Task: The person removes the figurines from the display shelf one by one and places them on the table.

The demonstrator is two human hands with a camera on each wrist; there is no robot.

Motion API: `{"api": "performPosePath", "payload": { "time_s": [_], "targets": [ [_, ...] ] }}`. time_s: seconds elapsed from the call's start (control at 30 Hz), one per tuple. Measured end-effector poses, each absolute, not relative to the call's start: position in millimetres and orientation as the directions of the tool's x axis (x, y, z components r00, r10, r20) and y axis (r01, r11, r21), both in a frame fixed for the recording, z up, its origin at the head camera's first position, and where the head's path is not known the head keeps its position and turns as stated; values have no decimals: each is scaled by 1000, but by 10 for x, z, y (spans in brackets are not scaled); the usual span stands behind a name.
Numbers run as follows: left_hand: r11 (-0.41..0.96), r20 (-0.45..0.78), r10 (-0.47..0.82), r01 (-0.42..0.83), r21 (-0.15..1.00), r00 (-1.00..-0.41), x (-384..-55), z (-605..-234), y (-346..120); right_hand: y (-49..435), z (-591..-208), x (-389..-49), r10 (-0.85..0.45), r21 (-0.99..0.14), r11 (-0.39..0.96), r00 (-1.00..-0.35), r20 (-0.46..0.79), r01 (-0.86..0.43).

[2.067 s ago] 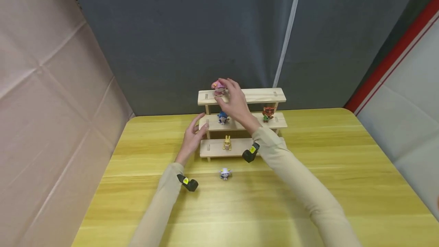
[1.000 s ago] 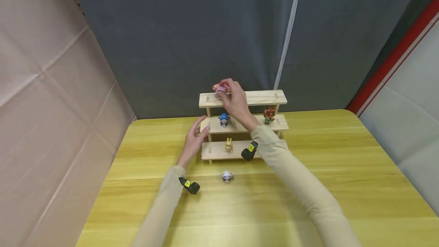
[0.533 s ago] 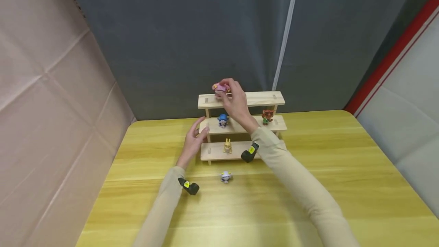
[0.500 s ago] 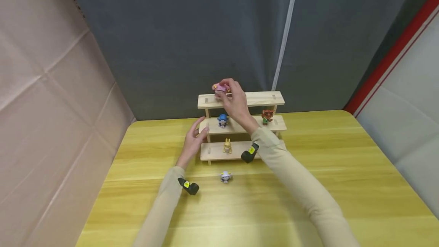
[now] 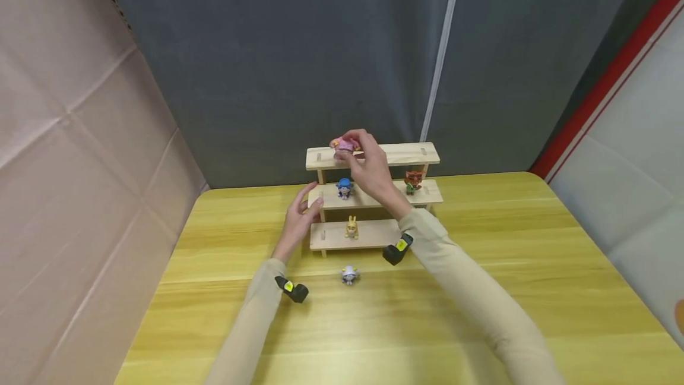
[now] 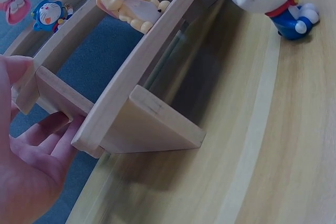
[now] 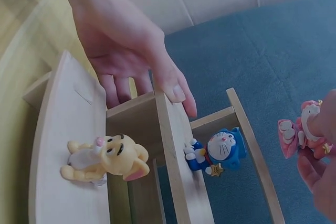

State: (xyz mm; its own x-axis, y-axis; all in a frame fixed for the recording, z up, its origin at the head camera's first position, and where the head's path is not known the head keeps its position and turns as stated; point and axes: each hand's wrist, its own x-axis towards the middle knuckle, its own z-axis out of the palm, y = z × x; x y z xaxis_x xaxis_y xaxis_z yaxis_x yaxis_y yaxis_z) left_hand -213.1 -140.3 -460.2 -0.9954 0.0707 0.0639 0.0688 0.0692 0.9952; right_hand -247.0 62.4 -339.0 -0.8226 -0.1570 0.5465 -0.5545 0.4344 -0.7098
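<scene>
Your two hands are apart from each other, both at the shelf (image 5: 411,153), a three-tier stand of pale wood. Your right hand (image 5: 372,171) pinches the pink figure (image 5: 344,146) between thumb and fingers, over the left part of the top tier; in the right wrist view a gap shows between the figure and the board, so you have it just above the wood. Your left hand (image 5: 295,224) grips the left end of the shelf, thumb against the end of the middle tier (image 5: 360,199) and the other fingers curled behind the side support. On that tier, the blue figure (image 5: 344,189) sits left of centre, close below your right hand, with a gold star in front of it; the fox (image 5: 413,183), in green, stands toward the right end, well apart from the blue one. The yellow rabbit (image 5: 351,228) sits upright on the bottom tier (image 5: 374,234), facing you. In front of the shelf, the white figure (image 5: 350,275) is upright on the table (image 5: 342,331), near the bottom tier and touched by neither hand. You wear pale sleeves (image 5: 475,296), with a small black camera (image 5: 292,289) at each wrist. Behind the table hangs a dark curtain (image 5: 283,64) with a light strip down it, and a pinkish creased sheet (image 5: 80,165) covers your left side.
</scene>
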Motion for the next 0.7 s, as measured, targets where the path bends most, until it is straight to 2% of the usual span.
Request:
{"api": "performPosePath", "payload": {
  "time_s": [0.3, 0.7],
  "targets": [
    [69, 73, 70, 78, 995, -995, -2149, -4602, -1429, 687, -3410, -2343, -181, -718, 389, -812, 555, -577],
    [57, 7, 103, 13, 998, -995, -2118, -4501, -1466, 717, -3482, -2162, -198, -701, 361, -785, 587, -615]
  ]
}}
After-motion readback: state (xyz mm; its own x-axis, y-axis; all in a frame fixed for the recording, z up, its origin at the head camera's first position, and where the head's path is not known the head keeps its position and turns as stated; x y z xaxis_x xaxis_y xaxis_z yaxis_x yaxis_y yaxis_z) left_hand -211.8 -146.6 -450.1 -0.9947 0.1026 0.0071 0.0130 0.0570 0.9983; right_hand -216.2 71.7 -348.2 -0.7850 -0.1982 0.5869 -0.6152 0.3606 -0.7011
